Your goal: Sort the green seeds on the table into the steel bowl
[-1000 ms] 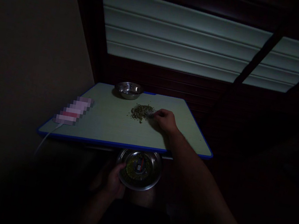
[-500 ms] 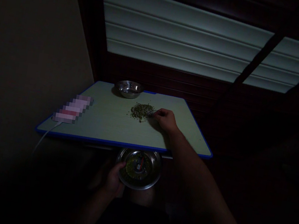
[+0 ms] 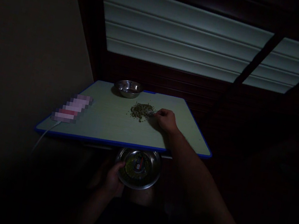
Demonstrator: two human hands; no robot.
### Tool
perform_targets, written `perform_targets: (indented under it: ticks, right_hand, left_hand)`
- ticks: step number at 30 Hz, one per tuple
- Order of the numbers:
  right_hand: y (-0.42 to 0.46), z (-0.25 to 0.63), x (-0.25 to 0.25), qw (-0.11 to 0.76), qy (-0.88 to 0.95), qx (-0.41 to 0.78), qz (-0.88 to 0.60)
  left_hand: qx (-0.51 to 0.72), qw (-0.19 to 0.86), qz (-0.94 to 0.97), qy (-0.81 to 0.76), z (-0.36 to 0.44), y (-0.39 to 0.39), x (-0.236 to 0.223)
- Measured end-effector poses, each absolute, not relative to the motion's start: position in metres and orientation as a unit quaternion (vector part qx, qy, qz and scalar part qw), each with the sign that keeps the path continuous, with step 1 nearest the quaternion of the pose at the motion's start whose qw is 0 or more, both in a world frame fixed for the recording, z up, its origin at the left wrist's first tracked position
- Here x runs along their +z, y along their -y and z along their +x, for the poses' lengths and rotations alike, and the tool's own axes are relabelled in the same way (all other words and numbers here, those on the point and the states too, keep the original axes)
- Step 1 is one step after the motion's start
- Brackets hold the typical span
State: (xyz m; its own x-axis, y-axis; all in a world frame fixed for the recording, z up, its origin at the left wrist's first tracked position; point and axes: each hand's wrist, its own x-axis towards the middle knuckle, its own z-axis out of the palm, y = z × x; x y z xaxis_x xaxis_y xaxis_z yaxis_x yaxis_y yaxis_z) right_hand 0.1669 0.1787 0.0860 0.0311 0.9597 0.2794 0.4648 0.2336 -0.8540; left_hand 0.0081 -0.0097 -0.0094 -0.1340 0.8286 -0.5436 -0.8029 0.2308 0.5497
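Note:
Below the table's near edge, my left hand grips the rim of a shiny metal bowl, thumb over the edge. Small green grains or beans lie in that bowl, with a small dark, red and white label-like patch at the middle. On the table, a loose pile of small greenish-brown grains or beans is spread out. My right hand is closed at the pile's right edge, fingers pinched round something thin and pale that reaches into the grains. Dim light hides what it is.
The pale table has a blue edge. A second metal bowl stands at its back. A blurred-out phone-like device lies at the left with a white cable running over the edge. A wall rises at the left, dark panelling behind.
Almost nothing differs. My right hand stays at the pile's right edge with its wrist barely shifted, and my left hand still holds the bowl. The view has moved very slightly.

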Motion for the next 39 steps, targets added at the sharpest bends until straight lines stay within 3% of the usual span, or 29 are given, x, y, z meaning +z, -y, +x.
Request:
perform_targets:
  ticks: [20,30,39]
  right_hand:
    - [-0.1754,0.1653,0.0877,0.455,0.623,0.376,-0.514]
    - [-0.1737,0.1664,0.0894,0.445,0.643,0.338,-0.524]
    - [-0.1745,0.1661,0.0870,0.436,0.640,0.385,-0.503]
  left_hand:
    - [0.615,0.652,0.019,-0.442,0.0080,0.0095,-0.0096]
    - [0.618,0.657,0.024,-0.432,0.0072,0.0098,-0.0114]
    - [0.622,0.658,0.007,-0.424,0.0085,0.0088,-0.0111]
